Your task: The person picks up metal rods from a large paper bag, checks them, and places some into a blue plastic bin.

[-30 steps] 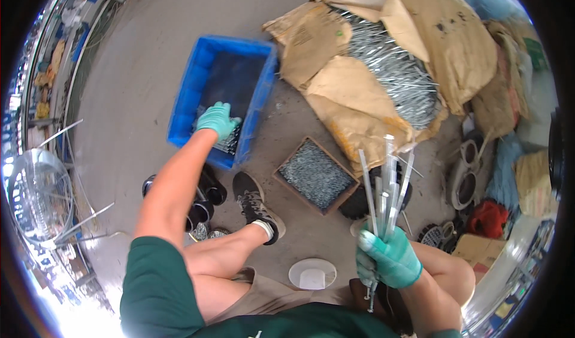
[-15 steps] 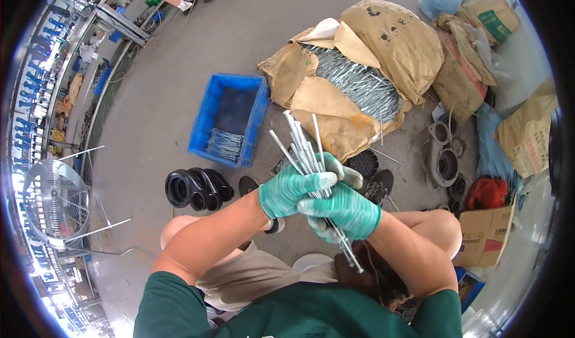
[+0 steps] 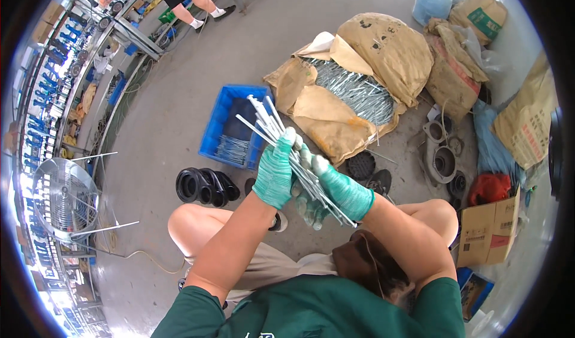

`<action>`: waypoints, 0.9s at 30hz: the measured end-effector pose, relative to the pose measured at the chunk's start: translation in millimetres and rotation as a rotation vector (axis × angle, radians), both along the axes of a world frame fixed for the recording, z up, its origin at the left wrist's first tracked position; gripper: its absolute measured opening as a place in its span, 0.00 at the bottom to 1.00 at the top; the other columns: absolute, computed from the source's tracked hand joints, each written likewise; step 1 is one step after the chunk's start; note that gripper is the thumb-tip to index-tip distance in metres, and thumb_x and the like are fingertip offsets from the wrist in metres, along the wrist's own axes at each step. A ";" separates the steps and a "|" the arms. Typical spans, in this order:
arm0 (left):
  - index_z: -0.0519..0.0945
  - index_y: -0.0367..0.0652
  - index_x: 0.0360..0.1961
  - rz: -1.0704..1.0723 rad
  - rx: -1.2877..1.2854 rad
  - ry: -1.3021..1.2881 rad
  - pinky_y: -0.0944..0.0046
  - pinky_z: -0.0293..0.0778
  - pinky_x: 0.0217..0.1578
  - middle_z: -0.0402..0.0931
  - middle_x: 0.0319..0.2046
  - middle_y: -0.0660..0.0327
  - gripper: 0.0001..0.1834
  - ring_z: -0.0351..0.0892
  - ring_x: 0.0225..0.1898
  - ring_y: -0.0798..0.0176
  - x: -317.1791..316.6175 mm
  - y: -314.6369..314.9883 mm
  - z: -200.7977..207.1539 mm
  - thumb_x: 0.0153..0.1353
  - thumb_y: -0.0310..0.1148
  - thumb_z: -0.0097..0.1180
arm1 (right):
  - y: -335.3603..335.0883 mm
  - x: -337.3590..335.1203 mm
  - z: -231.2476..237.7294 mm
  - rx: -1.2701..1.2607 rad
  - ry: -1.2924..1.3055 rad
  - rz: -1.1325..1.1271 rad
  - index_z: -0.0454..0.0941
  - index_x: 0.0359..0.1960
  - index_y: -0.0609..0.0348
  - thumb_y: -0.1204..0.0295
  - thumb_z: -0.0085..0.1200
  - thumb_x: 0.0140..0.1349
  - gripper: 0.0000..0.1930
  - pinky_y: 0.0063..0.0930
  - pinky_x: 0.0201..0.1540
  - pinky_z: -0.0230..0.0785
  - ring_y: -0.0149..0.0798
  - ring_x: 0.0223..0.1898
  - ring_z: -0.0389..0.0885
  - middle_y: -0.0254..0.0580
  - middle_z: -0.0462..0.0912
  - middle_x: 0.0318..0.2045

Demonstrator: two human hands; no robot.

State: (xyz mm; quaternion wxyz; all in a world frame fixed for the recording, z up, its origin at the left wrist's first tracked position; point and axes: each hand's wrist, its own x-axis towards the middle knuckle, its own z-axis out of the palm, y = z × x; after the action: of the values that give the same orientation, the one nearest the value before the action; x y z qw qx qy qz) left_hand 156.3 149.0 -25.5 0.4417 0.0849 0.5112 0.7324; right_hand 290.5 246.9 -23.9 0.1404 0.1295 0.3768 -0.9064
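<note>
A bundle of long, thin metal bolts (image 3: 268, 120) lies slantwise across both my hands, heads at the upper left and other ends toward my lap. My left hand (image 3: 277, 171), in a green knitted glove, is closed round the upper middle of the bundle. Gloved the same way, my right hand (image 3: 342, 188) is closed on the lower part, its fingers partly hidden beneath. The bolts' upper ends overlap the right side of a blue plastic crate (image 3: 211, 122) in the picture. Inside that crate, more bolts (image 3: 233, 150) lie at its near end.
Beyond my hands, a torn brown paper sack (image 3: 335, 113) holds a heap of loose bolts (image 3: 353, 89). Black ring-shaped parts (image 3: 190, 185) stand left of my feet. Metal castings (image 3: 440, 161) and a cardboard box (image 3: 488, 233) are at right, a fan (image 3: 64, 197) at left.
Both hands have moved up and left with the bundle, which tilts more to the left. Its upper ends now overlap the blue crate. The whole view has shifted slightly.
</note>
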 end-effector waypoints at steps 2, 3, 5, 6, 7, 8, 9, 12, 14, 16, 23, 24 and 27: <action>0.72 0.50 0.29 0.002 0.167 -0.054 0.63 0.74 0.26 0.68 0.17 0.66 0.16 0.72 0.20 0.64 -6.5 4.1 4.8 0.69 0.47 0.53 | 7.0 2.8 -20.6 -0.046 0.036 0.038 0.74 0.51 0.60 0.24 0.32 0.57 0.47 0.32 0.24 0.80 0.44 0.24 0.84 0.47 0.83 0.31; 0.72 0.50 0.28 -0.009 0.254 -0.094 0.62 0.75 0.26 0.68 0.17 0.66 0.16 0.73 0.20 0.64 -8.8 3.9 15.9 0.69 0.47 0.52 | 5.0 3.0 -22.8 -0.071 0.047 0.003 0.73 0.53 0.60 0.24 0.31 0.58 0.48 0.34 0.26 0.81 0.45 0.27 0.85 0.48 0.83 0.33; 0.71 0.50 0.29 -0.013 0.280 0.003 0.57 0.77 0.24 0.66 0.15 0.67 0.16 0.71 0.17 0.63 -10.7 2.7 35.1 0.70 0.48 0.51 | -4.3 -2.3 -39.8 -0.503 -0.013 -0.108 0.72 0.56 0.60 0.26 0.30 0.60 0.47 0.43 0.37 0.82 0.48 0.38 0.86 0.51 0.82 0.39; 0.71 0.50 0.30 -0.015 0.275 0.077 0.57 0.76 0.23 0.66 0.15 0.66 0.15 0.71 0.17 0.64 -10.2 0.5 44.4 0.70 0.47 0.52 | -7.6 1.7 -39.8 -0.489 -0.005 -0.169 0.76 0.52 0.55 0.30 0.37 0.63 0.40 0.47 0.48 0.78 0.47 0.43 0.84 0.49 0.82 0.44; 0.71 0.50 0.30 -0.020 0.277 0.153 0.57 0.76 0.21 0.66 0.15 0.66 0.15 0.70 0.16 0.64 -9.5 -0.8 53.8 0.70 0.46 0.52 | -11.3 3.3 -32.7 -0.480 0.009 -0.160 0.76 0.52 0.55 0.30 0.37 0.63 0.40 0.47 0.48 0.78 0.47 0.43 0.84 0.49 0.82 0.44; 0.72 0.49 0.31 0.000 0.284 0.222 0.57 0.75 0.20 0.66 0.15 0.66 0.14 0.70 0.16 0.64 -8.3 -2.5 60.2 0.70 0.46 0.53 | -16.1 2.5 -24.7 -0.512 -0.028 -0.258 0.76 0.51 0.55 0.32 0.38 0.63 0.38 0.48 0.51 0.76 0.48 0.44 0.83 0.49 0.82 0.45; 0.72 0.49 0.32 0.019 0.292 0.289 0.57 0.75 0.19 0.66 0.15 0.66 0.13 0.70 0.16 0.65 -4.6 -2.9 64.6 0.69 0.45 0.53 | -21.4 0.8 -20.3 -0.544 -0.064 -0.357 0.77 0.51 0.55 0.33 0.40 0.64 0.37 0.49 0.53 0.75 0.49 0.44 0.83 0.50 0.82 0.45; 0.72 0.46 0.36 0.084 0.392 0.278 0.57 0.76 0.22 0.67 0.18 0.66 0.10 0.70 0.18 0.65 11.6 -0.4 61.5 0.67 0.39 0.57 | -31.3 -7.6 -16.8 -0.573 -0.020 -0.465 0.74 0.57 0.55 0.37 0.39 0.67 0.35 0.49 0.57 0.71 0.50 0.50 0.80 0.47 0.80 0.51; 0.72 0.44 0.40 0.070 0.424 0.302 0.56 0.77 0.27 0.69 0.22 0.63 0.08 0.73 0.22 0.64 24.1 -0.3 43.2 0.66 0.32 0.59 | -29.9 -11.5 -15.8 -0.579 0.029 -0.481 0.73 0.58 0.53 0.39 0.40 0.68 0.32 0.46 0.60 0.69 0.45 0.55 0.77 0.44 0.78 0.54; 0.72 0.44 0.42 0.096 0.372 0.283 0.56 0.78 0.30 0.70 0.23 0.62 0.08 0.73 0.23 0.64 37.9 1.3 27.5 0.66 0.30 0.57 | -28.4 -12.7 -16.9 -0.577 0.024 -0.503 0.74 0.57 0.53 0.40 0.40 0.69 0.31 0.45 0.60 0.69 0.44 0.54 0.77 0.43 0.78 0.53; 0.74 0.40 0.45 0.039 0.107 0.467 0.67 0.74 0.30 0.75 0.26 0.61 0.10 0.74 0.25 0.68 52.8 -2.2 -5.0 0.66 0.32 0.57 | -28.1 -11.0 -25.8 -0.635 -0.032 -0.527 0.74 0.58 0.48 0.46 0.42 0.71 0.25 0.35 0.59 0.70 0.37 0.50 0.79 0.36 0.81 0.48; 0.75 0.41 0.45 0.038 0.066 0.465 0.70 0.72 0.28 0.75 0.25 0.62 0.10 0.74 0.25 0.70 51.7 -4.1 -5.7 0.67 0.34 0.56 | -29.3 -9.2 -20.1 -0.532 -0.024 -0.530 0.73 0.59 0.48 0.46 0.42 0.71 0.25 0.34 0.58 0.71 0.36 0.50 0.79 0.35 0.81 0.47; 0.75 0.41 0.45 -0.227 0.156 0.323 0.72 0.68 0.23 0.75 0.25 0.63 0.12 0.73 0.22 0.72 39.3 -11.6 8.8 0.69 0.38 0.54 | -2.3 -2.2 -33.7 -0.207 0.127 -0.455 0.70 0.61 0.55 0.48 0.43 0.72 0.27 0.31 0.55 0.71 0.34 0.49 0.79 0.38 0.80 0.48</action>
State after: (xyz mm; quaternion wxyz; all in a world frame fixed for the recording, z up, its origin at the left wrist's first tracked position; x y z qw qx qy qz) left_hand 195.6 137.4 -16.6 0.4257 0.2921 0.5041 0.6923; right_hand 288.3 244.5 -57.7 -0.0787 0.1389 0.2514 -0.9546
